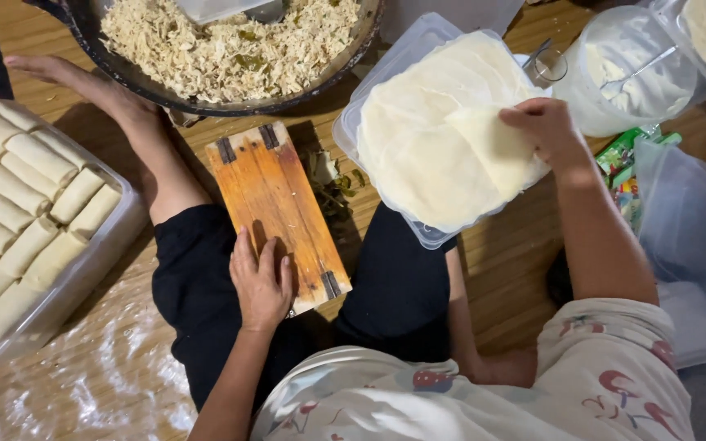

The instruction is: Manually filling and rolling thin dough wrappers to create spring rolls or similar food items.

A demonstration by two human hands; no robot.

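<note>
Thin pale wrapper sheet (496,143) is pinched at its corner by the right hand (545,131), fingers closed on it, atop the wrapper stack (418,155) in a clear tub (353,135). Left hand (261,282) lies flat, fingers spread, on the wooden board (275,196). Risk: tearing, or two stuck sheets lifted, if peeled fast.

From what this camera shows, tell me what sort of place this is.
Probably a home floor used for food preparation. The person sits on a woven mat, with a large pan of shredded filling in front, a tray of finished rolls at the left and a stack of thin wrappers under the right hand.
</note>
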